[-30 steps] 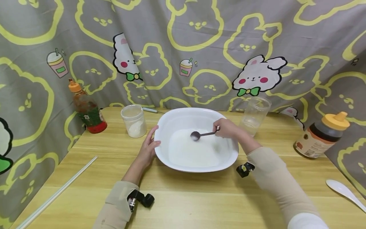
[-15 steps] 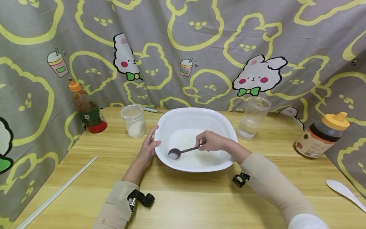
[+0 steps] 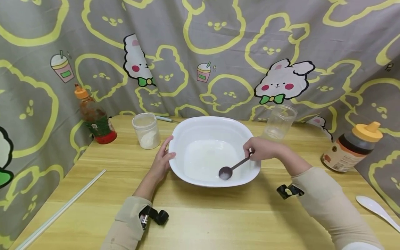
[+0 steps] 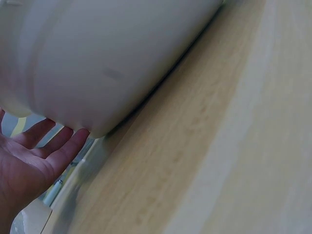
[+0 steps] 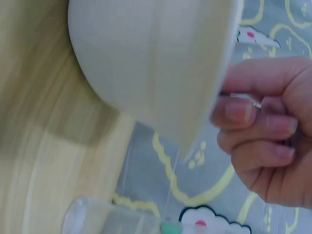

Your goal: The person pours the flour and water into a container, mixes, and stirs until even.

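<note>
Head view: my left hand point(image 3: 161, 163), fingers fairly straight, braces the white basin point(image 3: 207, 128) just right of it. Inside, the brown measuring spoon point(image 3: 226, 173) slants left from my right hand point(image 3: 264, 149), curled fingers pinching its handle. I judge this stirring; next needs a low sweep.

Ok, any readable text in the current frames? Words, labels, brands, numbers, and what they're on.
None legible.
Green label on the left bottle: pale marks, too small to read.
Label on the right, yellow-capped bottle: fine print, too small and blurred.
White bowl, dark spoon: no lettering visible.
</note>
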`<control>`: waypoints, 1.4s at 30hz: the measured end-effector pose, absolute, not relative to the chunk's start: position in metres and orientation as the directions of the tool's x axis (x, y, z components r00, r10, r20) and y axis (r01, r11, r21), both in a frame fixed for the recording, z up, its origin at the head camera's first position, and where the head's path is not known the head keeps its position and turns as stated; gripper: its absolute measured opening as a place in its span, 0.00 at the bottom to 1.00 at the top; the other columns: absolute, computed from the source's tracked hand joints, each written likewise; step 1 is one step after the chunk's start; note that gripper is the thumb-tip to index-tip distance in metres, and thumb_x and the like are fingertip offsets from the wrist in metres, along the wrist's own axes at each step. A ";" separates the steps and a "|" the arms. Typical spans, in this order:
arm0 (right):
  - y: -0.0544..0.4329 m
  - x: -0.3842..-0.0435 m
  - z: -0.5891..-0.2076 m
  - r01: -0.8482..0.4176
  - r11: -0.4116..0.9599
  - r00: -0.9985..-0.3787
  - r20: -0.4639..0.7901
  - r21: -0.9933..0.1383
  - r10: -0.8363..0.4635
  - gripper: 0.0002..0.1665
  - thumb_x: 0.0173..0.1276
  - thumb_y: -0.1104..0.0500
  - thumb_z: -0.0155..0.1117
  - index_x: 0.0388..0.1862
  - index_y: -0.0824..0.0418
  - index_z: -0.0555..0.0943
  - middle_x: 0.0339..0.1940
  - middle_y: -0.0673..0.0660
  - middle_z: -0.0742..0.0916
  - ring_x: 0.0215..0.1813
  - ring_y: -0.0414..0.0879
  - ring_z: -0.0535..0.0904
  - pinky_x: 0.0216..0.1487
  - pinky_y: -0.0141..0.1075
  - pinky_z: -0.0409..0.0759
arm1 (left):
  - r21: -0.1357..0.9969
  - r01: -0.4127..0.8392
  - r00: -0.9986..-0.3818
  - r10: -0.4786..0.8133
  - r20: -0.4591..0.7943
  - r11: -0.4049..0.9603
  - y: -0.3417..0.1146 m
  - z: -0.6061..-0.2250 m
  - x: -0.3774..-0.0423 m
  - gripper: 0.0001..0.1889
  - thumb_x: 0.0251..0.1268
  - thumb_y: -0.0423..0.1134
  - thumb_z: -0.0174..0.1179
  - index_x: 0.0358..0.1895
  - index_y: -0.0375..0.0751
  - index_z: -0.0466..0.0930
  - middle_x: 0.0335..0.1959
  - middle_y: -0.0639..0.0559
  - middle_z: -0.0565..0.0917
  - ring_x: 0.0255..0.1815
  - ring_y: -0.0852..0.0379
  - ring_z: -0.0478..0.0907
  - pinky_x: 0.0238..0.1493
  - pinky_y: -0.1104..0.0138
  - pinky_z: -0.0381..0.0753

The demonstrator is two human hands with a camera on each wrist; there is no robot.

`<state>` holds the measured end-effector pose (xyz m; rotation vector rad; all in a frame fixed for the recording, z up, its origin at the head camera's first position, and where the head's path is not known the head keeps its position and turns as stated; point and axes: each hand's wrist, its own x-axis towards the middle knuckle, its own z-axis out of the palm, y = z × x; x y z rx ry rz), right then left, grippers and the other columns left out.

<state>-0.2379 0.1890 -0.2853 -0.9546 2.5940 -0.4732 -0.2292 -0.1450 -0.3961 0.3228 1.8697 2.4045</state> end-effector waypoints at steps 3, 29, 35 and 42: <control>0.195 -0.243 -0.282 -0.527 0.775 -0.779 -0.166 -0.349 -0.604 0.10 0.43 0.73 0.54 0.16 0.60 0.75 0.15 0.48 0.74 0.18 0.41 0.65 0.18 0.31 0.63 | 0.964 0.069 -0.974 0.191 0.120 -0.255 -0.146 -0.396 -0.229 0.33 0.52 0.31 0.47 0.65 0.51 0.51 0.54 0.32 0.63 0.47 0.36 0.66 0.34 0.58 0.77; 0.149 -0.257 -0.322 -0.339 0.616 -0.676 -0.271 -0.711 -0.685 0.04 0.53 0.69 0.58 0.29 0.70 0.78 0.07 0.50 0.71 0.13 0.38 0.62 0.16 0.27 0.59 | 0.961 0.073 -0.977 0.174 0.122 -0.265 -0.143 -0.398 -0.227 0.33 0.52 0.31 0.47 0.65 0.52 0.52 0.54 0.32 0.63 0.48 0.34 0.66 0.32 0.60 0.78; 0.171 -0.244 -0.301 -0.449 0.648 -0.636 -0.289 -0.616 -0.716 0.05 0.47 0.72 0.57 0.22 0.65 0.78 0.09 0.49 0.72 0.14 0.37 0.65 0.16 0.27 0.63 | 0.964 0.067 -0.976 0.182 0.116 -0.256 -0.143 -0.397 -0.227 0.33 0.53 0.31 0.47 0.65 0.52 0.52 0.55 0.31 0.63 0.48 0.35 0.66 0.34 0.56 0.77; 0.197 -0.249 -0.279 -0.412 0.798 -0.803 -0.239 -0.440 -0.546 0.08 0.44 0.73 0.54 0.19 0.63 0.77 0.16 0.51 0.75 0.17 0.41 0.66 0.17 0.31 0.64 | 0.963 0.068 -0.976 0.185 0.119 -0.261 -0.145 -0.396 -0.229 0.33 0.53 0.31 0.47 0.65 0.52 0.52 0.55 0.31 0.62 0.48 0.34 0.65 0.34 0.58 0.77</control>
